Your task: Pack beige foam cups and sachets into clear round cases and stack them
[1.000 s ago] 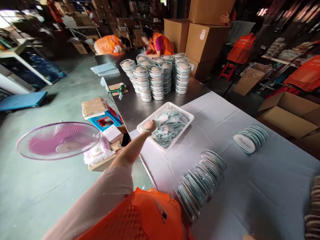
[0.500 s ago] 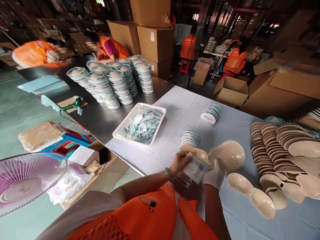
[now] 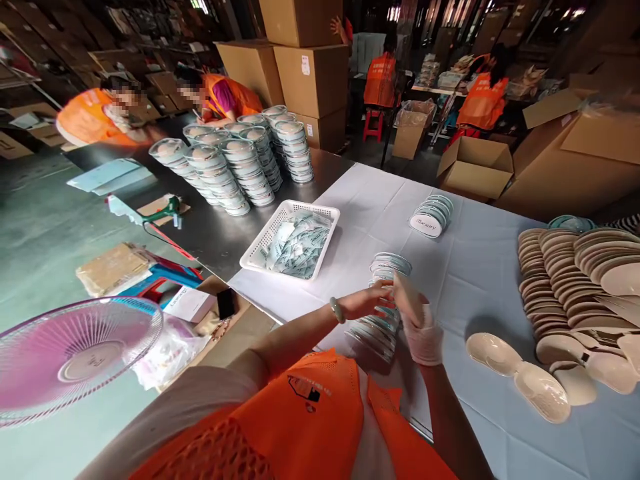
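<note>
Worktop (image 3: pixel 327 170) runs out ahead of the person (image 3: pixel 310 407), dark at the far end, a pale sheet (image 3: pixel 470 280) over the near part. Tall stacks (image 3: pixel 240 160) of clear-wrapped cases stand on the dark end; to my eye, those are done. At the right, beige shells (image 3: pixel 540 287) lie banked in rows, unwrapped, so I'd say plenty is left. A perforated white basket (image 3: pixel 269 233) sits just beside the left edge, with little margin there. Close to the near edge a row of wrapped cases (image 3: pixel 373 333) runs under the hands, partly hidden; a smaller group (image 3: pixel 431 217) stands farther off, and both look like part-way work. Between that group and the beige shells, a broad stretch of sheet gives elbow room. One open two-lobed shell (image 3: pixel 525 380) lies just short of the bank. The right hand (image 3: pixel 423 330), white-gloved, grips a pale case (image 3: pixel 407 298), tilted, above the row. The left hand (image 3: pixel 367 303), bare, has its fingers loosely spread toward that case; whether they touch it I can't tell. Smallest are the printed sachets (image 3: pixel 300 243), heaped in the basket.
</note>
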Demonstrator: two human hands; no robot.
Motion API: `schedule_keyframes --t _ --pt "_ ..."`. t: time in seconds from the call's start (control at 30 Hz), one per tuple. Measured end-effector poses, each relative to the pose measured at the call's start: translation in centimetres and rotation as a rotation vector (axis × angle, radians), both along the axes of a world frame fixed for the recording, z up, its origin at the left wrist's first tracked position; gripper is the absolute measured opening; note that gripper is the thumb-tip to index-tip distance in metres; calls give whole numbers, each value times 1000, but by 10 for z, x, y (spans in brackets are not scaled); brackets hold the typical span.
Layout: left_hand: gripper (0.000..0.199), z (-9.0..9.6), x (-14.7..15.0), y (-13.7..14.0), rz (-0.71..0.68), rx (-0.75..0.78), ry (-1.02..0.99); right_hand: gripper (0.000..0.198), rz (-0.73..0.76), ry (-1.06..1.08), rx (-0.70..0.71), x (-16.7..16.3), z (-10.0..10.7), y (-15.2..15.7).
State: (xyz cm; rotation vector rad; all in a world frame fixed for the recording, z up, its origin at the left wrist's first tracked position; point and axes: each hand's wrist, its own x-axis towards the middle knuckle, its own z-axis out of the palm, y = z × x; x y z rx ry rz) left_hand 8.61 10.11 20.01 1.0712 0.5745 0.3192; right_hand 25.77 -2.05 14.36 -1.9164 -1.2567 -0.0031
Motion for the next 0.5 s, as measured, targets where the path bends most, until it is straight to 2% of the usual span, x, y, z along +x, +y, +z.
schedule_keyframes --t 0.03,0.1,0.17,0.23,0.3,0.4,0.5 --pt "75 -8 -5 0 -4 74 91 54 -48 115 -16 9 -2 -5" --pt "85 -33 -10 -5 103 299 341 65 -130 364 -42 20 -8 -11" --pt "104 -62 -9 -19 187 466 606 68 -112 496 -88 23 -18 -9" --pt "110 -86 -4 -35 148 501 765 60 51 366 -202 22 -28 -1" --pt "98 -102 0 -47 137 519 829 49 271 127 -393 23 -36 7" --pt "82 -110 0 -51 118 598 855 36 523 -188 -673 34 -36 14" --pt "83 -112 1 -50 84 636 826 31 649 -373 -935 39 -28 19"
